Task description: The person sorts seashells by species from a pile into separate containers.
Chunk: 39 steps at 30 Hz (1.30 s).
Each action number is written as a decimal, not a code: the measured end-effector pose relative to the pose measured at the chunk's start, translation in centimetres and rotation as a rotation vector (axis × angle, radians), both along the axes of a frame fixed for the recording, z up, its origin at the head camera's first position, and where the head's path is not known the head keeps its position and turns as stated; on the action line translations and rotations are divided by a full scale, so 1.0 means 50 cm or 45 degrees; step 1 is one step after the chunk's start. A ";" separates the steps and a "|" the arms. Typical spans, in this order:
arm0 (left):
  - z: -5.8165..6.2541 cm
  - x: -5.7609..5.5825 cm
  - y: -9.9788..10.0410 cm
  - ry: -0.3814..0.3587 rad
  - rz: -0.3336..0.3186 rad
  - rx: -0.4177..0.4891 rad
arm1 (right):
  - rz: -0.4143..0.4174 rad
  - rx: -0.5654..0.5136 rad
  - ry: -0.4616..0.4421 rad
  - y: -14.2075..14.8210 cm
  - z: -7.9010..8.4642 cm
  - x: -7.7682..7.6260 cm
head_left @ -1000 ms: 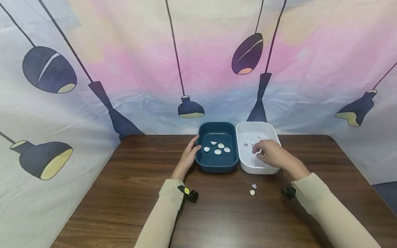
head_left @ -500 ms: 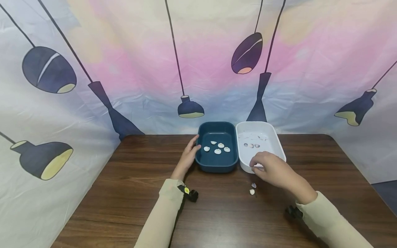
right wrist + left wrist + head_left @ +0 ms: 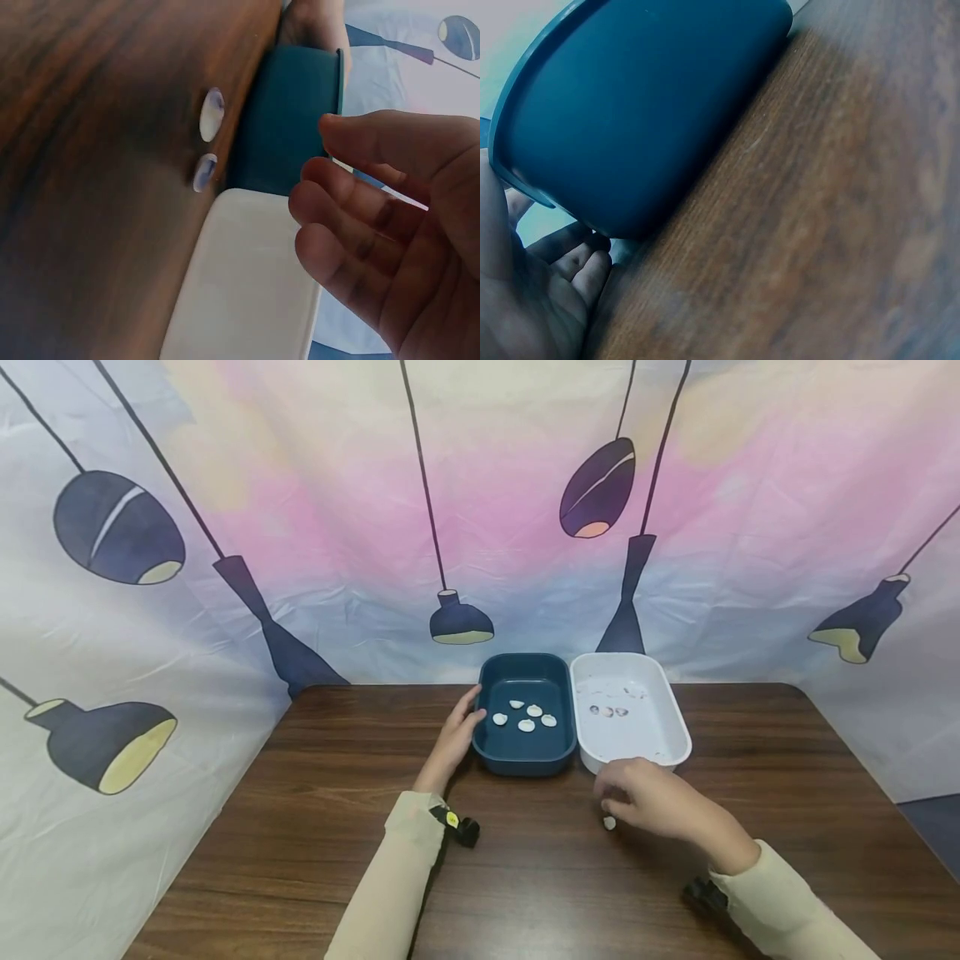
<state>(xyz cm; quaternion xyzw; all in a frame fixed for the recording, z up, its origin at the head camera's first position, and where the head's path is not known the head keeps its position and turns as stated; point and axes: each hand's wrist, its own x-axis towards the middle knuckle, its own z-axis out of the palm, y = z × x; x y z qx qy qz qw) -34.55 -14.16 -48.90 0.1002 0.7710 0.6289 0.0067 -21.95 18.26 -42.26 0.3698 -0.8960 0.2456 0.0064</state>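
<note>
My left hand (image 3: 452, 739) rests against the left side of a dark blue tray (image 3: 525, 767), its fingers at the tray's wall. Several white shells (image 3: 527, 725) lie inside that tray. Just in front of a white tray (image 3: 637, 739), my right hand (image 3: 656, 797) hovers with loosely bent fingers and nothing between them. Below its fingertips a pale shell (image 3: 609, 823) lies on the table. The right wrist view shows this pale shell (image 3: 212, 115) beside a smaller purple-and-white shell (image 3: 204, 172), which the right hand hides in the head view.
Three purplish shells (image 3: 608, 712) lie in the white tray, which stands side by side with the blue one at the back of the wooden table (image 3: 540, 877). A painted cloth (image 3: 360, 527) hangs behind the table.
My right hand has come back toward me from over the white tray to the loose shells in front, leaving the three shells in the tray uncovered. The left hand has stayed in place.
</note>
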 end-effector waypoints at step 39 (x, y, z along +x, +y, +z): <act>0.003 0.004 0.002 -0.012 0.034 -0.028 | 0.081 0.171 -0.143 -0.016 -0.039 0.013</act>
